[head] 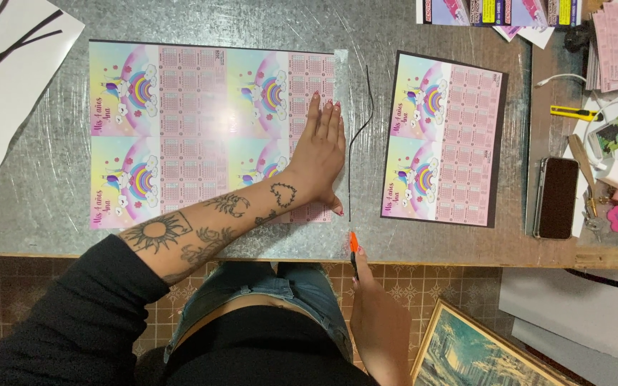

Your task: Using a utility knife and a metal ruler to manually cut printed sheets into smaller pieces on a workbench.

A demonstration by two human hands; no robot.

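Left hand (321, 146) pressing flat, fingers spread, on the printed sheet's (212, 136) right edge; right hand (377, 314) gripping an orange knife (353, 251) just below that edge. Trimming looks underway; next stroke needs a steady hold.

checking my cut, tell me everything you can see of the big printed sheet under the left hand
The large glossy printed sheet lies flat on the grey metal-topped table, its long side across the view. It carries four repeated panels in a two-by-two grid, each with a pastel rainbow-and-unicorn picture beside a pink calendar grid. Light glares off its laminated-looking surface. The left hand presses flat on its right edge, fingers spread. A thin dark trimmed strip lies just beyond that edge.
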